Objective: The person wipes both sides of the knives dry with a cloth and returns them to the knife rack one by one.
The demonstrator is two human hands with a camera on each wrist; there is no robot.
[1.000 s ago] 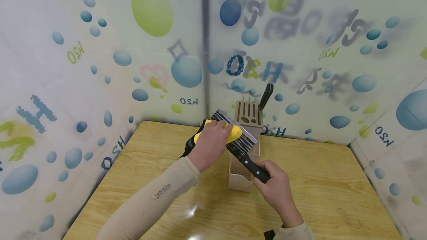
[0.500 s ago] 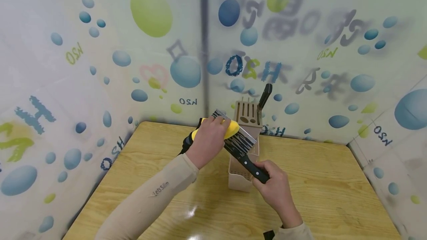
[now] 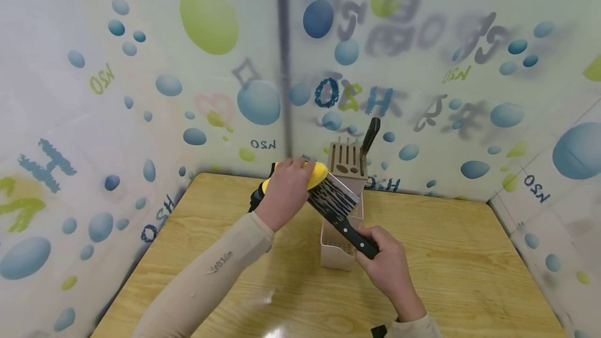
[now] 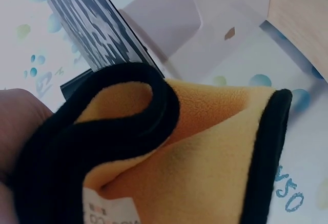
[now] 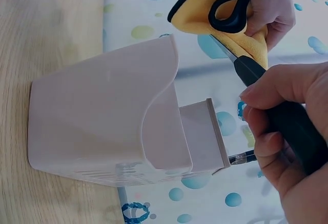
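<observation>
My right hand (image 3: 387, 260) grips the black riveted handle (image 3: 359, 239) of a cleaver (image 3: 333, 200). Its broad blade, streaked dark and silver, slants up to the left above the table. In my left hand (image 3: 287, 192) is a yellow cloth (image 3: 319, 172) with black edging, pressed against the upper end of the blade and covering part of it. The left wrist view shows the cloth (image 4: 205, 157) folded over, with a white label. From the right wrist view, the cloth (image 5: 197, 11) lies around the blade's far part, beyond my right hand (image 5: 287, 126).
Behind the cleaver, a beige knife holder (image 3: 337, 258) stands on the wooden table (image 3: 446, 265). Its slotted top (image 3: 348, 160) bears one black-handled knife (image 3: 372, 135). Walls with a bubble pattern (image 3: 211, 20) close off the back and sides.
My left hand has slid the cloth left along the blade, away from the handle, so more of the blade shows. The right hand has kept its hold on the cleaver, nearly still.
</observation>
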